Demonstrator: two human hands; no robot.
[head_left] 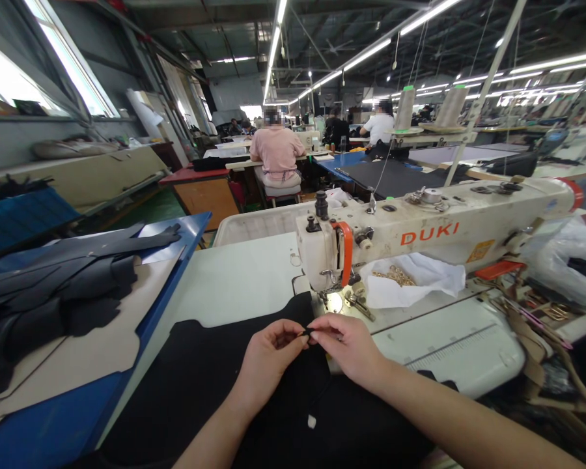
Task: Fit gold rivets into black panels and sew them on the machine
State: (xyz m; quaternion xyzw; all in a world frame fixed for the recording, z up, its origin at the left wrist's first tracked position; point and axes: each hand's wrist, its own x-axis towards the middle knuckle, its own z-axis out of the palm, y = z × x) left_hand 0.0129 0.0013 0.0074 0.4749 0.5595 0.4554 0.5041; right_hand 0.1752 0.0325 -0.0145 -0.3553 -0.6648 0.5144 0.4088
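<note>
Left hand [267, 355] and right hand [354, 345] meeting at lower centre of the frame, each grip pinching a small black piece [307, 333], black material [200, 358] spread beneath across the pale bench [239, 273], sewing machine [434, 228] at centre right.

Light is cast by ceiling tubes [367, 55] above and beyond the sewing machine [434, 228], while the window [72, 58] far to its left is blown out to white, the needle plate [334, 302] beneath its head is whitened by glare, detail is swallowed in the black fabric [200, 361] before it, and outer edges are visibly stretched.
</note>
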